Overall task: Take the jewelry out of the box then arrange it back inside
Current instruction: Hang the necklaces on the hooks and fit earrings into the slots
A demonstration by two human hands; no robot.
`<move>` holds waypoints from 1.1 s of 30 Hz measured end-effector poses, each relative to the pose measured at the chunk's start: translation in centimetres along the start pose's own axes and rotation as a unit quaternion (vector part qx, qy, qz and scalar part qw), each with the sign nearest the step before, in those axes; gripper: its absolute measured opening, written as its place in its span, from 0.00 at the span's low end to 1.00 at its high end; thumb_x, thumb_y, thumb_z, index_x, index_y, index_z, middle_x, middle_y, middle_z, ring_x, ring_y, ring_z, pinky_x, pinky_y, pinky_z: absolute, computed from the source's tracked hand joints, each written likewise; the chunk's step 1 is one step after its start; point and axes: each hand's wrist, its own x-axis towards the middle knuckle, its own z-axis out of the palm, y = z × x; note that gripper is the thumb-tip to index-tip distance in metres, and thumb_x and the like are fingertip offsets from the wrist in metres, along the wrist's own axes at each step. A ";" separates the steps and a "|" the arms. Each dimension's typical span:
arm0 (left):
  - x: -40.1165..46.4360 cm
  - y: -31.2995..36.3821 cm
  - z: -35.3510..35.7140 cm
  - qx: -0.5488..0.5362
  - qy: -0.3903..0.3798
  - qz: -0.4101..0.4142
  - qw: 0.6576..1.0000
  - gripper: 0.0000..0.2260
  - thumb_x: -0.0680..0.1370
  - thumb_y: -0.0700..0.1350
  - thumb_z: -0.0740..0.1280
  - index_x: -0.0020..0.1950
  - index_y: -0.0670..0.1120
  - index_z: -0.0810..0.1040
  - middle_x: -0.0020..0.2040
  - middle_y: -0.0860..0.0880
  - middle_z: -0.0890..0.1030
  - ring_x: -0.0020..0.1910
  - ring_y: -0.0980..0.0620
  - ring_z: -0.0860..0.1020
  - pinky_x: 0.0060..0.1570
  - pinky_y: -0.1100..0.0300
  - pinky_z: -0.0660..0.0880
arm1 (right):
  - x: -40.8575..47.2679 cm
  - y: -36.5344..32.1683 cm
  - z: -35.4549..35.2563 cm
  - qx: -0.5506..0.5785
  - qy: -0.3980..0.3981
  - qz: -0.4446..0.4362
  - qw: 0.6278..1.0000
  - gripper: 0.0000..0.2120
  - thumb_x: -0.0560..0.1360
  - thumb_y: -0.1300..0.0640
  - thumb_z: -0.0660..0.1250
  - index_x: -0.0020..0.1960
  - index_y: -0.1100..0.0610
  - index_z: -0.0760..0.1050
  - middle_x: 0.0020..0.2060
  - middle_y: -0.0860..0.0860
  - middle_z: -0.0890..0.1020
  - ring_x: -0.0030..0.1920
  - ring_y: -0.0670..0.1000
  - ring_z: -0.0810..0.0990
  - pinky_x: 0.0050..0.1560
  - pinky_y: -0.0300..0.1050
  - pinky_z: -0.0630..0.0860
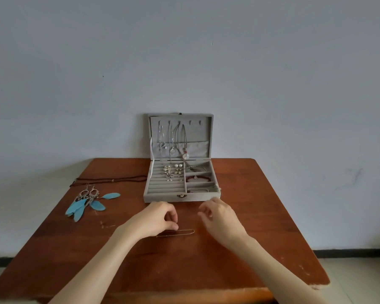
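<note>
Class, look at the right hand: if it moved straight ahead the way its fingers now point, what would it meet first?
The right hand points up-left toward the jewelry box. It would likely meet the box's front wall near the clasp first, though depth is hard to judge.

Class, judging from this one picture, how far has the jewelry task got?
Done: feather earrings and a dark cord necklace lie out on the table. In hand: the left hand touches a thin chain; the right hand hovers. Left: necklaces, studs and a red bracelet remain in the box; nothing looks rearranged yet.
</note>
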 end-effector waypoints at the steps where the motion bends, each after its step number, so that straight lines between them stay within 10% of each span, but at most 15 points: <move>1: -0.1 -0.1 0.1 0.003 -0.001 -0.010 1.000 0.05 0.72 0.50 0.70 0.40 0.56 0.75 0.43 0.56 0.75 0.40 0.57 0.75 0.36 0.66 0.70 | -0.3 -0.4 0.4 0.010 -0.037 0.001 0.999 0.07 0.75 0.56 0.64 0.51 0.55 0.78 0.48 0.49 0.77 0.49 0.49 0.77 0.51 0.43 0.74; 23: -1.3 1.6 -0.4 -0.017 -0.027 0.019 0.999 0.06 0.81 0.48 0.55 0.44 0.54 0.67 0.42 0.57 0.77 0.41 0.58 0.74 0.39 0.64 0.70 | -0.1 -2.0 0.5 0.048 -0.166 0.027 0.985 0.09 0.75 0.49 0.64 0.51 0.51 0.80 0.49 0.47 0.76 0.50 0.48 0.75 0.57 0.47 0.70; 33: -1.6 4.4 -2.4 -0.162 0.017 0.068 0.984 0.05 0.79 0.46 0.61 0.44 0.51 0.74 0.36 0.55 0.78 0.32 0.63 0.76 0.38 0.70 0.74 | -0.4 -2.1 -1.4 0.387 -0.224 0.080 0.891 0.07 0.72 0.61 0.68 0.49 0.53 0.79 0.44 0.48 0.84 0.46 0.44 0.81 0.47 0.34 0.74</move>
